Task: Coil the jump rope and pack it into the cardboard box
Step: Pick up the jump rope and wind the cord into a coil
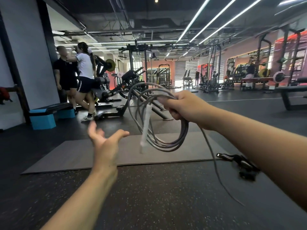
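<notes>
My right hand is closed around a grey jump rope gathered into several loops that hang in front of me. A white handle dangles down inside the loops. One loose strand trails from my fist down toward the floor at the lower right. My left hand is held out palm up, fingers spread and empty, to the left of the coil and not touching it. No cardboard box is in view.
A grey exercise mat lies on the speckled black floor ahead. A black strap lies at the mat's right end. Two people stand at the left near a blue step platform. Weight machines and racks fill the background.
</notes>
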A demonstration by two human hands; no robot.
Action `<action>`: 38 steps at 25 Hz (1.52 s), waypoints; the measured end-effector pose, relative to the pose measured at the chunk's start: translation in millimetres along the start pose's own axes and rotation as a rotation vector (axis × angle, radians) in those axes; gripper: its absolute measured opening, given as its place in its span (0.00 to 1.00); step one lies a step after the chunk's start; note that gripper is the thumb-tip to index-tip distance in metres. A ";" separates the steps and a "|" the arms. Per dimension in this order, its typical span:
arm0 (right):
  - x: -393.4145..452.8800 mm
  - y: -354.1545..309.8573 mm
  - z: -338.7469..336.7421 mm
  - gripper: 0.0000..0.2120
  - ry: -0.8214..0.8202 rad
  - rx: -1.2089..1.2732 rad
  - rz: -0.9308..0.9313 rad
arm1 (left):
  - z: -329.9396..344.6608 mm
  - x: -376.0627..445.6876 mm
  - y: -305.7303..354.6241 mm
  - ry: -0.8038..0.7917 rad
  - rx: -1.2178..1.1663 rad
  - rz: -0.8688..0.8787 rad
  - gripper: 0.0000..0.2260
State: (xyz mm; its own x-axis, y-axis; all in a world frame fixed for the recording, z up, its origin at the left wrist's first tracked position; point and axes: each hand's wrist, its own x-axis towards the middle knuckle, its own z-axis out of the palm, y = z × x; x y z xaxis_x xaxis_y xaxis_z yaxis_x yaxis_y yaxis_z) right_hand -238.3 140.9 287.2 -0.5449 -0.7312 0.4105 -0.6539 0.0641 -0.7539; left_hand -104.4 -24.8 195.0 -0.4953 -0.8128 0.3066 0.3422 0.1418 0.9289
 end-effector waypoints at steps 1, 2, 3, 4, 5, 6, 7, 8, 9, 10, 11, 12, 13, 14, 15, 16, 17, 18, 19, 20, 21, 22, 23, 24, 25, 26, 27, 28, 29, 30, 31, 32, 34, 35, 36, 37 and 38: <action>0.7 -2.3 -2.3 0.19 -0.053 -0.126 -0.008 | -3.8 2.4 13.7 -0.055 0.262 0.344 0.46; 1.8 -4.9 -2.8 0.20 -0.101 -0.243 -0.016 | -1.6 5.6 32.9 -0.172 0.505 0.628 0.49; 3.5 -8.1 -2.3 0.20 -0.137 -0.340 -0.027 | 6.8 11.9 53.2 -0.331 0.724 0.804 0.50; 6.0 -11.4 -1.2 0.20 -0.163 -0.410 -0.042 | 19.0 19.8 73.1 -0.510 0.891 0.863 0.51; 7.9 -16.1 -0.1 0.19 -0.182 -0.459 -0.060 | 33.2 27.3 87.9 -0.682 0.991 0.822 0.50; 9.3 -20.4 0.3 0.17 -0.203 -0.499 -0.078 | 46.0 34.0 98.5 -0.835 1.025 0.734 0.46; 9.8 -24.7 -0.6 0.15 -0.228 -0.536 -0.093 | 55.2 40.8 102.9 -0.954 1.016 0.623 0.39; 9.8 -27.9 -2.8 0.14 -0.253 -0.563 -0.104 | 60.5 46.5 102.7 -1.041 0.983 0.490 0.29; 8.9 -29.9 -5.2 0.13 -0.278 -0.575 -0.107 | 61.7 48.3 98.7 -1.096 0.924 0.357 0.22; 7.5 -30.9 -7.9 0.12 -0.303 -0.567 -0.107 | 59.9 47.6 93.2 -1.134 0.866 0.254 0.19; 6.1 -30.5 -9.7 0.11 -0.326 -0.540 -0.099 | 56.3 45.9 88.6 -1.160 0.816 0.180 0.20; 4.4 -28.7 -11.7 0.09 -0.352 -0.497 -0.078 | 53.4 43.3 85.9 -1.180 0.777 0.126 0.23; 2.6 -26.1 -13.5 0.09 -0.388 -0.441 -0.047 | 50.7 40.7 84.4 -1.188 0.765 0.091 0.25; 1.3 -22.6 -15.5 0.10 -0.424 -0.388 -0.021 | 47.5 38.2 84.5 -1.191 0.785 0.076 0.26; -0.8 -19.1 -18.1 0.13 -0.453 -0.358 -0.006 | 43.7 35.9 84.8 -1.192 0.816 0.071 0.27; -2.9 -15.2 -21.3 0.17 -0.467 -0.353 0.003 | 39.4 34.2 85.1 -1.193 0.833 0.065 0.28; -6.3 -10.8 -26.0 0.21 -0.467 -0.354 0.023 | 35.1 33.4 85.0 -1.183 0.839 0.064 0.29; -9.8 -5.6 -32.2 0.25 -0.453 -0.339 0.053 | 30.1 34.9 84.1 -1.158 0.844 0.074 0.30; -13.0 -0.3 -38.9 0.27 -0.430 -0.316 0.084 | 24.1 37.2 82.2 -1.122 0.858 0.095 0.29; -16.2 5.3 -45.4 0.28 -0.404 -0.303 0.105 | 17.7 40.8 79.5 -1.088 0.887 0.125 0.28; -19.1 11.5 -50.7 0.28 -0.376 -0.315 0.117 | 10.8 44.8 76.3 -1.052 0.914 0.154 0.26; -22.3 18.5 -54.8 0.27 -0.344 -0.340 0.122 | 4.6 48.7 72.7 -1.011 0.912 0.172 0.24; -25.5 26.0 -57.6 0.26 -0.302 -0.357 0.127 | 0.0 52.1 69.6 -0.959 0.849 0.165 0.23; -28.8 34.9 -60.0 0.25 -0.248 -0.353 0.134 | -3.2 55.0 66.7 -0.893 0.713 0.126 0.22; -32.3 44.3 -61.5 0.25 -0.187 -0.324 0.146 | -5.2 56.6 64.5 -0.808 0.535 0.063 0.22; -35.6 54.0 -62.1 0.24 -0.130 -0.272 0.160 | -6.1 57.6 61.9 -0.711 0.357 0.003 0.23; -39.4 63.0 -61.0 0.24 -0.088 -0.199 0.179 | -6.1 58.9 59.5 -0.610 0.205 -0.036 0.23; -42.3 72.2 -58.4 0.24 -0.068 -0.118 0.198 | -4.5 59.8 56.8 -0.527 0.079 -0.059 0.23; -44.6 80.7 -54.3 0.24 -0.069 -0.035 0.210 | -0.9 59.6 54.2 -0.462 -0.030 -0.075 0.24; -45.3 89.2 -47.9 0.23 -0.089 0.053 0.212 | 4.2 59.1 51.1 -0.410 -0.126 -0.093 0.24; -45.1 96.6 -40.5 0.22 -0.117 0.158 0.213 | 10.2 56.8 48.2 -0.364 -0.214 -0.119 0.25; -43.9 103.3 -34.0 0.19 -0.139 0.274 0.219 | 16.6 53.4 45.6 -0.318 -0.297 -0.152 0.25; -44.0 111.7 -25.2 0.20 -0.174 0.463 0.228 | 29.1 45.5 43.1 -0.218 -0.465 -0.215 0.25; -46.9 113.8 -21.3 0.25 -0.195 0.488 0.222 | 34.2 42.2 43.4 -0.161 -0.544 -0.241 0.25; -51.8 115.7 -16.3 0.29 -0.225 0.458 0.212 | 38.8 39.7 44.5 -0.104 -0.617 -0.266 0.25; -58.0 116.7 -8.9 0.31 -0.259 0.397 0.194 | 42.8 38.3 45.5 -0.050 -0.684 -0.289 0.25; -64.5 116.6 1.9 0.32 -0.287 0.340 0.173 | 47.7 36.6 46.4 -0.005 -0.742 -0.305 0.25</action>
State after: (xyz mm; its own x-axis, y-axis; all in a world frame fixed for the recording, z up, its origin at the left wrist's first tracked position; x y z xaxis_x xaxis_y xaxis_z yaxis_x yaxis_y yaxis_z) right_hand -278.4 194.3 171.8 -0.4324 -0.8904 0.1421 -0.3318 0.0106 -0.9433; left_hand -144.7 -21.0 259.3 -0.6556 -0.7524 0.0639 0.6318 -0.5003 0.5921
